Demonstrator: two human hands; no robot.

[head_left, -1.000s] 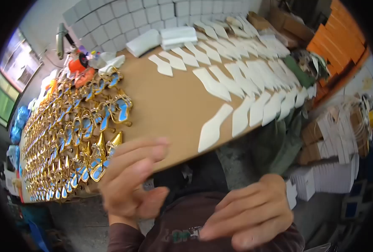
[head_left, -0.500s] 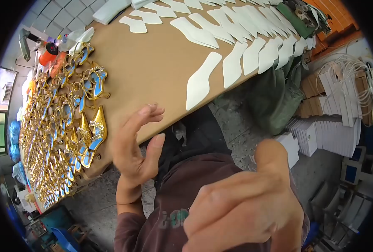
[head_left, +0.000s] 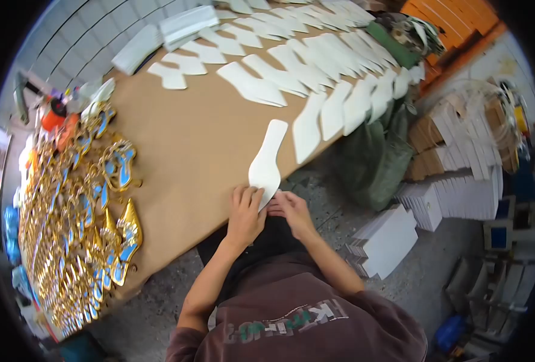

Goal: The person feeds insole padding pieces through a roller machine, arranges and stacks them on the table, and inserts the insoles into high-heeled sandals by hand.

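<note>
- My left hand [head_left: 246,208] has its fingers curled over the near, wide end of one white insole [head_left: 266,160], and looks to have hold of it; the thumb is hidden from me.
- My right hand [head_left: 291,211] is just beside it, at the tip of that end, fingers bent and close together. Whether they grip the edge or only touch it, I cannot tell.
- The insole lies at the front edge of the brown bench [head_left: 183,151], its narrow end pointing away from me and its near end under my fingers.
- This piece I judge to be in the middle of being handled: both hands are at it, and it is not released.
- To its right, a near row of white insoles [head_left: 308,128] runs along the bench edge, apart from the one I am handling.
- Beyond that, a middle row [head_left: 252,84] overlaps closely, and a far row [head_left: 202,52] lies behind it. Nothing visible marks any of them as finished or waiting, so I cannot count what is done against what is left.
- The gold shoes [head_left: 125,241] stand crowded on the left, well apart from my hands. Blue shows inside many; I make out no white insole in those nearest me.
</note>
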